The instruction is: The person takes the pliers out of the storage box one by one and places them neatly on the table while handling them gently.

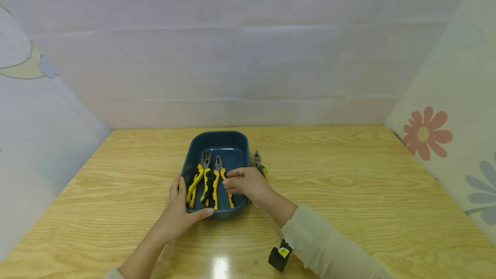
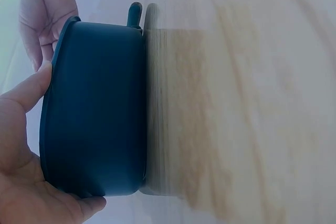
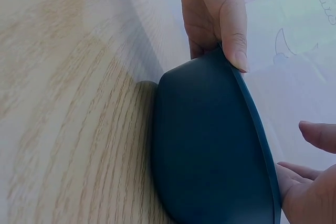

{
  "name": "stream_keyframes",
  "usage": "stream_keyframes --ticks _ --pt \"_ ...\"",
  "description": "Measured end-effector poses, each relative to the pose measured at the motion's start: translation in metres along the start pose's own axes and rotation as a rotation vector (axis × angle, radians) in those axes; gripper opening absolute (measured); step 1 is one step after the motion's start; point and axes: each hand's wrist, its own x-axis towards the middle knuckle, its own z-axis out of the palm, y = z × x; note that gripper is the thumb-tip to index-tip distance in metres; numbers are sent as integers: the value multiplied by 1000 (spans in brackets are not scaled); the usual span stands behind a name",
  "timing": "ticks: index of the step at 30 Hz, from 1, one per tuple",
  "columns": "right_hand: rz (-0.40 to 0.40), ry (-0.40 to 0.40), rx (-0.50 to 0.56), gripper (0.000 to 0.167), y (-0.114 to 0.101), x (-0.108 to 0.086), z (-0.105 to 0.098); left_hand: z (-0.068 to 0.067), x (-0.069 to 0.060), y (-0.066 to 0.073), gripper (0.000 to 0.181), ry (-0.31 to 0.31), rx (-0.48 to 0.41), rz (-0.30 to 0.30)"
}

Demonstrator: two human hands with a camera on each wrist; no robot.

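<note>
A dark blue rectangular tub (image 1: 237, 141) stands on the table with yellow-and-black pliers (image 1: 216, 184) lying inside, jaws toward the far end. My left hand (image 1: 178, 212) grips the tub's near left corner, thumb over the near rim and fingers along the left side. Over the right rim reaches my right hand (image 1: 249, 183); its fingers extend loosely above the pliers and nothing shows in its grasp. Another pair of pliers (image 1: 256, 158) lies outside against the tub's right side, its handles mostly hidden by the right hand. One handle end (image 2: 135, 14) shows beyond the tub in the left wrist view.
A small black object with a yellow patch (image 1: 280, 255) lies near the front, partly covered by the right sleeve (image 1: 321, 240). The wood-grain table (image 1: 348, 171) is bordered by a pale back wall (image 1: 248, 72) and side panels printed with drawings.
</note>
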Motion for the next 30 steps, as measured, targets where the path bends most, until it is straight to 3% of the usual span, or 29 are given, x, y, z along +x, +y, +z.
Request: stream_keyframes --ticks 13,30 --pt "54 14 -89 41 -4 7 11 0 -1 0 112 -6 0 5" --pt "80 17 -24 34 -3 17 25 -3 -2 2 112 -9 3 3"
